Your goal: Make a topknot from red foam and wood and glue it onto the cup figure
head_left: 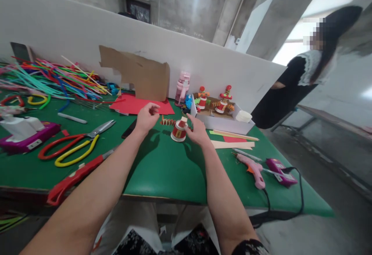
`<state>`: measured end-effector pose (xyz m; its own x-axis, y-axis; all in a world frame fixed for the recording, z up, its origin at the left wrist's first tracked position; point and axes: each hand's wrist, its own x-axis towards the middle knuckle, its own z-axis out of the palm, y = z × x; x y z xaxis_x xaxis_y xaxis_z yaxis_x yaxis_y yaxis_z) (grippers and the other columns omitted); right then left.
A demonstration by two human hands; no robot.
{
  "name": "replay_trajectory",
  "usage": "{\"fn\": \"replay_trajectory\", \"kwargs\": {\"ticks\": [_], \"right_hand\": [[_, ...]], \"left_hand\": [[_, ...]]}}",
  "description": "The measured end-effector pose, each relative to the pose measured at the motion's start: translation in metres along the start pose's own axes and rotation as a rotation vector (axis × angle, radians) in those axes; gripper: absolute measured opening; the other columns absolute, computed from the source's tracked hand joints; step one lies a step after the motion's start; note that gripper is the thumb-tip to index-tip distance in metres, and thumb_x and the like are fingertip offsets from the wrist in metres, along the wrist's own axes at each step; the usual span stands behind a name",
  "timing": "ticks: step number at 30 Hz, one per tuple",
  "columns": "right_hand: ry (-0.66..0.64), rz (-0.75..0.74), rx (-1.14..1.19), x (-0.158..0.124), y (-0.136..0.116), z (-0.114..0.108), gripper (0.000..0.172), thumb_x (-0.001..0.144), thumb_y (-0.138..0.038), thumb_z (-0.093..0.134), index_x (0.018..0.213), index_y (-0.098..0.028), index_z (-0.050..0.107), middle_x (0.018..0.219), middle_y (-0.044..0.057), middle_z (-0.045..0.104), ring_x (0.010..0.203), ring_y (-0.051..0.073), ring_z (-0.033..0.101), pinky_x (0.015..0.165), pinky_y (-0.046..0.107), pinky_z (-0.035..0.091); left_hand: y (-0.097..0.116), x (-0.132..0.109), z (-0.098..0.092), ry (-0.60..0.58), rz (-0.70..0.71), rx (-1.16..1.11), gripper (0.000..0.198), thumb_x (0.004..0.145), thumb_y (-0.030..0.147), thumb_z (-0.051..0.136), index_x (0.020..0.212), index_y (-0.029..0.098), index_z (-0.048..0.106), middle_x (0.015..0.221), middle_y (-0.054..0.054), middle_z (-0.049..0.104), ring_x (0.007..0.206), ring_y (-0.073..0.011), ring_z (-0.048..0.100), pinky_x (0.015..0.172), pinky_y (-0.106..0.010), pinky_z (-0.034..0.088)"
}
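Observation:
A small paper cup craft (pixel 178 131), upside down with a red band and a gold label, stands on the green table. From its left side sticks a folded paper strip (pixel 167 121), and a pale square piece (pixel 183 119) sits on its top. My right hand (pixel 199 130) is close against the cup's right side, thumb at its edge and fingers apart; firm contact cannot be made out. To the left of the cup, my left hand (pixel 147 118) hovers with loosely curled fingers and nothing visible in them. Red paper sheets (pixel 130 105) lie behind it.
A white box (pixel 223 123) holds similar cup figures. At right lie wooden strips (pixel 235 144), a pink glue gun (pixel 252 167) and a purple power strip (pixel 280 171). Scissors (pixel 78 140), a red-handled cutter (pixel 78 177) and coloured pipe cleaners (pixel 58 78) are left. A person (pixel 302 69) stands beyond the partition.

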<state>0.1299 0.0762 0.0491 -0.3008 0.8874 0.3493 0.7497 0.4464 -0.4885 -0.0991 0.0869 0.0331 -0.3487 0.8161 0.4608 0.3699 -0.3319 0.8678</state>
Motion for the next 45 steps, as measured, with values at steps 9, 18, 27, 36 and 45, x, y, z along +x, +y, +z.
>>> {"fn": "replay_trajectory", "kwargs": {"ticks": [9,18,27,36,45], "right_hand": [[0.368,0.228,0.387,-0.01,0.034,-0.027,0.037,0.095,-0.04,0.04,0.115,-0.017,0.063,0.102,0.011,0.074,0.098,0.021,0.069,0.087,0.034,0.053],[0.138,0.049,-0.011,-0.012,-0.011,-0.002,0.049,0.081,-0.048,0.071,0.119,-0.019,0.064,0.113,0.012,0.071,0.11,0.028,0.064,0.101,0.044,0.043],[-0.024,0.075,-0.122,-0.002,-0.021,0.007,0.065,0.075,-0.044,0.078,0.132,-0.023,0.053,0.119,0.01,0.07,0.125,0.031,0.055,0.115,0.061,0.015],[-0.028,0.053,-0.15,-0.003,-0.016,0.001,0.064,0.078,-0.044,0.073,0.135,-0.023,0.052,0.126,0.012,0.067,0.127,0.034,0.052,0.114,0.065,0.016],[0.434,-0.087,0.076,-0.02,-0.022,0.003,0.045,0.086,-0.041,0.064,0.124,-0.016,0.061,0.115,0.014,0.068,0.11,0.027,0.061,0.104,0.045,0.042]], "left_hand": [[-0.003,0.006,-0.013,0.041,-0.062,-0.041,0.02,0.061,0.028,0.076,0.077,0.018,0.068,0.068,-0.001,0.066,0.067,-0.017,0.06,0.064,-0.028,0.047],[-0.001,0.002,-0.014,-0.033,-0.028,0.062,0.021,0.059,0.034,0.081,0.072,0.019,0.072,0.067,-0.003,0.072,0.067,-0.0199,0.065,0.064,-0.03,0.05],[0.01,-0.001,-0.013,-0.06,-0.027,0.114,0.013,0.061,0.028,0.076,0.071,0.02,0.074,0.068,-0.001,0.074,0.069,-0.0199,0.069,0.063,-0.027,0.053],[0.018,-0.003,-0.013,-0.092,-0.044,0.204,0.012,0.064,0.027,0.075,0.074,0.02,0.076,0.071,-0.002,0.076,0.073,-0.0198,0.071,0.066,-0.027,0.055],[0.015,-0.002,-0.014,-0.085,-0.027,0.187,0.019,0.067,0.028,0.072,0.082,0.019,0.077,0.075,-0.003,0.077,0.076,-0.0209,0.072,0.073,-0.029,0.057]]}}
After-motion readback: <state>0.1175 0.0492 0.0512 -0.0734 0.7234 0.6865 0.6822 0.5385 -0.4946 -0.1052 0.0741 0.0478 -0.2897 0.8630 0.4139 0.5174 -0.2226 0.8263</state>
